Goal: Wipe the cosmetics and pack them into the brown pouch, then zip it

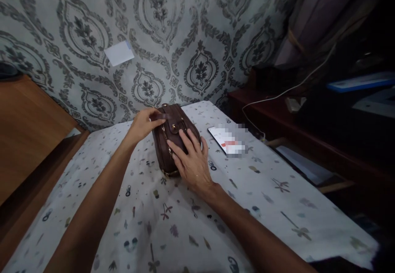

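Note:
A brown leather handbag (166, 153) with a gold-coloured snap and chain trim lies on the printed white sheet (135, 240). At its far left side, my left hand (143, 126) pinches a leather strap (162, 116) between thumb and fingers. My right hand (193, 162) rests on the bag's right side, fingers stretched out and slightly spread over the leather. Part of the bag's near right side is hidden beneath that hand. To the right of the bag lies a phone (220, 141) with a lit screen, partly blurred out.
Damask-patterned wallpaper (200, 69) rises behind, with a white card (119, 54) on it. A wooden panel (31, 129) borders the left side. Along the right stands dark red furniture (277, 116), with a white cable (286, 90) running over it.

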{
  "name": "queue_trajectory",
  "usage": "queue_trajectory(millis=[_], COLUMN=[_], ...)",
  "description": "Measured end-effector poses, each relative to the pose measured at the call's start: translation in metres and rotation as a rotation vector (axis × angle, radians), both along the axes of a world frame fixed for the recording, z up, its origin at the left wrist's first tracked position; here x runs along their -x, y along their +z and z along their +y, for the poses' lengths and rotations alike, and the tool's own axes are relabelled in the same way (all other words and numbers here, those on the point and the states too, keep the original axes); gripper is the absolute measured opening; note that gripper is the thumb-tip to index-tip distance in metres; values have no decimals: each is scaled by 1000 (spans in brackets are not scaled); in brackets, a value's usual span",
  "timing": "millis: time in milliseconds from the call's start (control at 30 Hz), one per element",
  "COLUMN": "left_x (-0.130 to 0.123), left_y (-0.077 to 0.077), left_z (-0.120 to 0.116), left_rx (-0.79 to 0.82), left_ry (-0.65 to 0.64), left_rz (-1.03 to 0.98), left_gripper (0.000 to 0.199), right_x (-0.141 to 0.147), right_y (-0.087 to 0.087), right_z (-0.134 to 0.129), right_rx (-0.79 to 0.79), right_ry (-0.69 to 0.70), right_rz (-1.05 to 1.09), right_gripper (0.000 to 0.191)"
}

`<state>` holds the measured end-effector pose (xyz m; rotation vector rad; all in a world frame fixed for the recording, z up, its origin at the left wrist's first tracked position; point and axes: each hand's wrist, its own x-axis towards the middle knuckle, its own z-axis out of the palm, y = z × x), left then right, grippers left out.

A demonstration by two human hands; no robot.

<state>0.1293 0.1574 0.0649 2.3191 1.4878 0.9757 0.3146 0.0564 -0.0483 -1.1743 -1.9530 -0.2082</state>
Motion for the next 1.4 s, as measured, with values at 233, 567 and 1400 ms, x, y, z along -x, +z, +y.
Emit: queue_trajectory(millis=[233,567,1400], left_x=[-6,-7,-67], left_y=[-3,-2,2], left_z=[-9,-19,-24], left_rx=[-94,-89,-174], left_ry=[105,22,-105], left_rz=[1,-42,77], left_gripper=[16,23,9], right_x=[1,-1,-4], right_y=[-3,1,-2], right_z=[1,0,5], right_rx=[-25,8,-99], right_ry=[-9,14,-59], right_rz=[-7,-23,205], right_gripper=[41,39,39])
